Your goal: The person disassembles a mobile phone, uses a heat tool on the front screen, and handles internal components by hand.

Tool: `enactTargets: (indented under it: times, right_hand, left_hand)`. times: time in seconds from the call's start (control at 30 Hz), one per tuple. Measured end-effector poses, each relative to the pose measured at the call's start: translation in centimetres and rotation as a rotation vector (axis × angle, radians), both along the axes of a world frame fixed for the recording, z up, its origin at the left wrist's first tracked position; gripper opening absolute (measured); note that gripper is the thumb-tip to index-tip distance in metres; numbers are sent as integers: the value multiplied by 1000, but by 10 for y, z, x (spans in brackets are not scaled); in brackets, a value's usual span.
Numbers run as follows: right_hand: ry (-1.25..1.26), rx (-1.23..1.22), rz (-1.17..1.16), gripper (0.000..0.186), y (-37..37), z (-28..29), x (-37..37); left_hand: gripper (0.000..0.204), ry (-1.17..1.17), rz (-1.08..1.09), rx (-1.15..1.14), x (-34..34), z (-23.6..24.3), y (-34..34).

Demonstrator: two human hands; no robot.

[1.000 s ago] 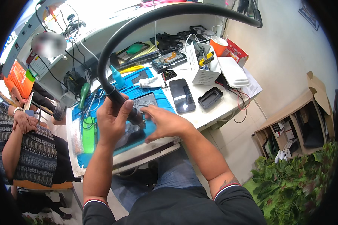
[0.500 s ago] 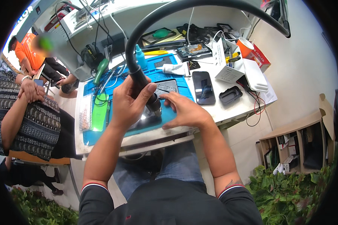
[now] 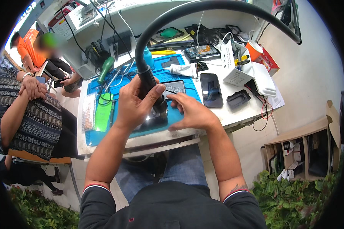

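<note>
My left hand is wrapped round the black handle of a hot-air gun, whose thick hose arches up and away to the right. Its metal nozzle points down over a dark, shiny flat device on the blue work mat. My right hand is beside the nozzle, its fingers bent and thumb apart. A thin dark tool shows at its fingertips; I cannot make out its kind. Just beyond lies a grey tray, partly hidden by my hands.
A black phone and small black case lie at the right. Behind are a white tube, a blue bottle and a white box of tools. Left stands a green-handled screwdriver. People are at the left.
The view has shifted slightly, so the bench things appear a little further right. Both hands keep nearly the same pose, with the hot-air gun still over the flat device.
</note>
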State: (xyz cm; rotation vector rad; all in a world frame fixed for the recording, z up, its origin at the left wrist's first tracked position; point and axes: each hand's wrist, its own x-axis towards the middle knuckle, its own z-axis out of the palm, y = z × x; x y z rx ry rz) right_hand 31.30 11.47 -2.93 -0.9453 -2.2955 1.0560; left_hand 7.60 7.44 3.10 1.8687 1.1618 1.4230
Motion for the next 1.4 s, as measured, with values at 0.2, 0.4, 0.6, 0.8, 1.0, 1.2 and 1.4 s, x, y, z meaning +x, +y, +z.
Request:
enactTargets:
  times: [0.2, 0.4, 0.6, 0.8, 1.0, 1.2, 1.4]
  right_hand:
    - [-4, 0, -19, 107, -1, -1, -4]
    - [-84, 57, -34, 87, -3, -2, -15]
    - [-117, 48, -68, 77, -6, 7, -14]
    - [-112, 7, -85, 73, -6, 7, -19]
    - [-103, -20, -106, 72, -10, 11, -19]
    - [-118, 26, -89, 70, -10, 10, -18]
    - [-121, 39, -81, 86, -8, 5, -18]
  left_hand:
    - [30, 16, 98, 39, -6, 2, 24]
    - [33, 69, 174, 55, -24, 4, 25]
    - [34, 89, 257, 86, -63, 7, 9]
    - [34, 66, 315, 3, -106, 8, -14]
    - [35, 121, 301, -58, -112, 8, -42]
    - [36, 106, 262, 29, -102, 3, -58]
    - [31, -29, 170, 30, -67, -1, -46]
